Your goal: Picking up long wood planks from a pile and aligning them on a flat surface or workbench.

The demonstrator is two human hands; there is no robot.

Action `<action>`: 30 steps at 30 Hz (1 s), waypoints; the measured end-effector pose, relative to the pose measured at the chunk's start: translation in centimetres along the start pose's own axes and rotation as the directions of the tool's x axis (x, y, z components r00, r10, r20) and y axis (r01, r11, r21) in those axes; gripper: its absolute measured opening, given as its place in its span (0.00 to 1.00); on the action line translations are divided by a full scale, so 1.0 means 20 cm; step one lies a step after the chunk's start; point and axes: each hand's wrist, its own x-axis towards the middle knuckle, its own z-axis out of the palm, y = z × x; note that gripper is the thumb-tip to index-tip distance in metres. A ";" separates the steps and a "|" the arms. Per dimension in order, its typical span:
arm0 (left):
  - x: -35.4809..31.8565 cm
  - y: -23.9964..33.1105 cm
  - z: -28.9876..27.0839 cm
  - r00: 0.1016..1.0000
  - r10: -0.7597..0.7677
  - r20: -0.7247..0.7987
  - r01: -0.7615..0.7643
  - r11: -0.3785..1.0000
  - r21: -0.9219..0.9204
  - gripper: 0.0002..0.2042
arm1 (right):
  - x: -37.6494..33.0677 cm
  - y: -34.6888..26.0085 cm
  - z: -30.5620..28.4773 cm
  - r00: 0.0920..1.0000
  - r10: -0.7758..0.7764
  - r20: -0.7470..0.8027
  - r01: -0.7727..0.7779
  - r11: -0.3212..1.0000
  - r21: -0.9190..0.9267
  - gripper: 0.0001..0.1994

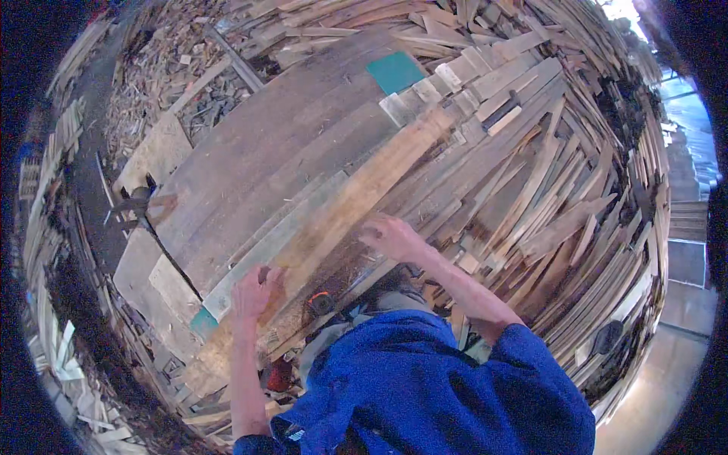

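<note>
A long, wide light-brown board (pixel 349 201) lies slantwise across the work table (pixel 303 125), running from lower left to upper right. Its surface looks smeared by motion. At its lower part, my left hand (pixel 252 294) hovers over or rests on the board's far edge, thumb and fingers apart and bent; whether it touches cannot be told. My right hand (pixel 390 236) is just off the board's near edge, fingers loosely curled and spread, with nothing visible in them. Beyond the board runs a narrow pale strip of wood (pixel 299 216), parallel to it.
A green square piece (pixel 395 73) lies at the table's far end beside short pale wood blocks (pixel 425 91). Loose slats (pixel 546 189) are heaped on the right. Wood scraps (pixel 182 76) cover the ground at far left. A dark metal fitting (pixel 138 203) sits by the left edge.
</note>
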 end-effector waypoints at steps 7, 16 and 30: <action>0.04 -0.04 -0.05 0.999 0.019 -0.049 -0.020 1.000 -0.009 0.23 | 0.14 -0.05 -0.07 0.992 0.035 -0.122 -0.038 0.999 -0.020 0.15; 0.07 0.02 -0.11 0.996 0.078 -0.053 -0.082 0.994 -0.076 0.22 | 0.34 -0.16 -0.12 0.971 -0.185 -0.154 0.131 0.943 -0.306 0.29; 0.28 0.19 -0.14 0.996 0.009 0.091 -0.015 0.998 0.068 0.22 | 0.45 -0.15 -0.06 0.946 -0.274 0.174 0.324 0.803 -0.500 0.45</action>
